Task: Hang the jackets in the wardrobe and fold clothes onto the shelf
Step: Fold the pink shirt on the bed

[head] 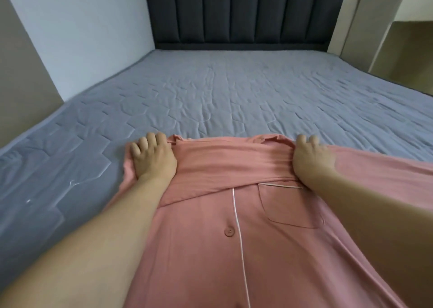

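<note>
Pink shirt (234, 237) lies front-up on the bed (222, 92), spread from 6 o'clock up to mid frame, collar end toward 12. A band of its own cloth is folded across the top, covering the chest above the pocket (290, 204). White piping runs down the placket, one button (229, 231) just left of it. Left hand (153, 159) at 9 o'clock of the fold, palm down, fingers curled over the shirt's left edge, grasping the cloth. Right hand (309, 158) at 3 o'clock of the fold, fingers bent over the right edge near the collar, holding cloth too; fingertips blurred. Both forearms reach in from 6. Grey quilted cover on the bed, dark padded headboard (243, 12) at 12, white furniture (375, 26) at 2
</note>
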Motion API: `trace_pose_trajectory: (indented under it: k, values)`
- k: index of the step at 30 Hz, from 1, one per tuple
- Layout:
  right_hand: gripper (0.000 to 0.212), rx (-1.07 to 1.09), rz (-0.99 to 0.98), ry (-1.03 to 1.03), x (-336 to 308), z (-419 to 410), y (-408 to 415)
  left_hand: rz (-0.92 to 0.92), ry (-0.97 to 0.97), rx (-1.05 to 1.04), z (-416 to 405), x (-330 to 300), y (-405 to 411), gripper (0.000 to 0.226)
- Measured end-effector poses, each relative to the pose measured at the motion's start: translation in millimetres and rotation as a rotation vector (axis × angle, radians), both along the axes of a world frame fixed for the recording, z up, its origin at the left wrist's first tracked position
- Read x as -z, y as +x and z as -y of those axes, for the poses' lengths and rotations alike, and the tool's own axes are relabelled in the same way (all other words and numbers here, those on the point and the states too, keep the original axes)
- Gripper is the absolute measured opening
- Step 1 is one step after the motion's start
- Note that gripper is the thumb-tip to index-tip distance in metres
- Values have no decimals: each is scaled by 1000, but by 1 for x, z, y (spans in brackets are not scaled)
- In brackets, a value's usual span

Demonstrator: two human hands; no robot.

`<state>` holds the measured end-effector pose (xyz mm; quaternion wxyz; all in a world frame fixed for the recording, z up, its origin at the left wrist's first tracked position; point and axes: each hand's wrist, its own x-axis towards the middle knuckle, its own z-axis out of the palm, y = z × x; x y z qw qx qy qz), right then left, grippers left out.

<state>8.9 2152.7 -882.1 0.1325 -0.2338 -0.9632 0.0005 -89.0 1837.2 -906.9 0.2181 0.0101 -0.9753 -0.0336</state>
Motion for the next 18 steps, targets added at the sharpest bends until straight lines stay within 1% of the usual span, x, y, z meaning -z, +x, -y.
trace_pose_trajectory:
  k: [2,3,4,5,7,8,10,12,14,16,18]
  values:
    - [44,-82,-70,209,-8,11,-9,49,6,52,0,0,11,51]
    - [51,-156,-110,225,-7,21,-13,76,9,87,5,4,20,62]
    - [55,-235,-103,181,-5,34,-13,100,7,115,12,10,31,69]
    - [60,-306,-56,101,3,48,-11,132,-3,123,21,18,45,74]
    - [67,-359,131,-85,28,70,-1,228,-1,86,42,26,70,80]
    - [69,-344,190,-153,35,75,4,280,11,60,50,26,77,81]
    - [73,-300,218,-185,32,74,9,384,11,12,56,17,82,79]
    - [76,-261,261,-112,20,64,18,472,-68,-54,52,3,85,78]
    - [73,-211,290,-77,10,42,37,503,-178,-102,36,-13,90,77]
    - [69,-140,276,-126,5,7,66,464,-219,-26,4,-26,101,75]
    - [69,-66,256,-231,1,-33,103,430,-161,200,-43,-36,116,71]
